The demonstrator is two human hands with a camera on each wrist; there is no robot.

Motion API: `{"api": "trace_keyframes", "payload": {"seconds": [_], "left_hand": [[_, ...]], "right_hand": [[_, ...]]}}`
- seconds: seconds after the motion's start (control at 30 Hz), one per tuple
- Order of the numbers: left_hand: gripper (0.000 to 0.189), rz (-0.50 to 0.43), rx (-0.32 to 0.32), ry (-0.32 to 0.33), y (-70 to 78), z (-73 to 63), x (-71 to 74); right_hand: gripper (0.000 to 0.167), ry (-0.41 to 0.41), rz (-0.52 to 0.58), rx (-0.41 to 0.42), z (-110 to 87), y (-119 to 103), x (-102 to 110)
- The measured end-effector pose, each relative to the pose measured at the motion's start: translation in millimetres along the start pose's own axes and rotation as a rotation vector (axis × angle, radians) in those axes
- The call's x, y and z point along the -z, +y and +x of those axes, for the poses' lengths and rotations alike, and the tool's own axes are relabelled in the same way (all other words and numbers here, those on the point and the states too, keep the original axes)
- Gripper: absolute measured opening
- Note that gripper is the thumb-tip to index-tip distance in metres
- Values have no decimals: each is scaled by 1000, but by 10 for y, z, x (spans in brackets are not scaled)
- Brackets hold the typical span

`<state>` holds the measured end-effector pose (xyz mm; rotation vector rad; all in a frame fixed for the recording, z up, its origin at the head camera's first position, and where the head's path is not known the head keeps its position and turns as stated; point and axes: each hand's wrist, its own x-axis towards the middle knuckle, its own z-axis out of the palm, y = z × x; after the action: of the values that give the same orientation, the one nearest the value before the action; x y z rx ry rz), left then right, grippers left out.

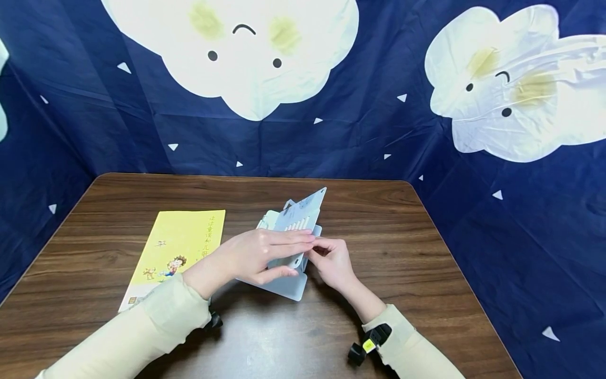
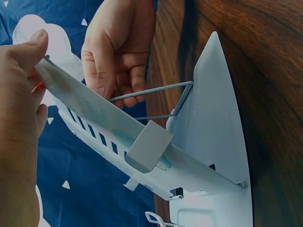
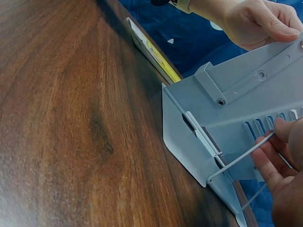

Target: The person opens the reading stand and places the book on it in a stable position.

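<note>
A pale blue-grey metal book stand (image 1: 303,208) is on the table, its slotted back panel tilted up over the flat base plate (image 1: 290,288). My left hand (image 1: 265,253) holds the panel by its edge, fingers stretched along one face; the left wrist view shows the thumb (image 2: 38,42) at that edge. Behind the panel, my right hand (image 1: 333,263) pinches the wire support leg (image 3: 242,158) between thumb and fingers. In the right wrist view this wire runs from the base plate up to the fingertips, close to the row of slots (image 3: 270,122).
A yellow booklet (image 1: 189,237) with a cartoon child on its cover lies left of the stand, partly covered by my left forearm. The brown wood table (image 1: 388,226) ends against a dark blue curtain (image 1: 369,142) with white clouds.
</note>
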<state>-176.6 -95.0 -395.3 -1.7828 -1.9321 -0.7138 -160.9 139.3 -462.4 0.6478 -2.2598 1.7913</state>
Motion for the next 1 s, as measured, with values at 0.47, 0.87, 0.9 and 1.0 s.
{"api": "trace_keyframes", "payload": {"seconds": [0.47,0.87,0.9,1.0], "left_hand": [[52,-3,-40,-11,17,41,-81],[50,10,-47,-40,37,38,-122],[50,6,-43,-42,40,35,-118],[50,4,-39,-47,42,26,-115]], "right_hand": [[20,25,15,27,-27,31,5],[20,42,9,15,-29,18,-9],[20,40,10,16,-28,16,-9],[20,36,17,24,-27,23,-10]]}}
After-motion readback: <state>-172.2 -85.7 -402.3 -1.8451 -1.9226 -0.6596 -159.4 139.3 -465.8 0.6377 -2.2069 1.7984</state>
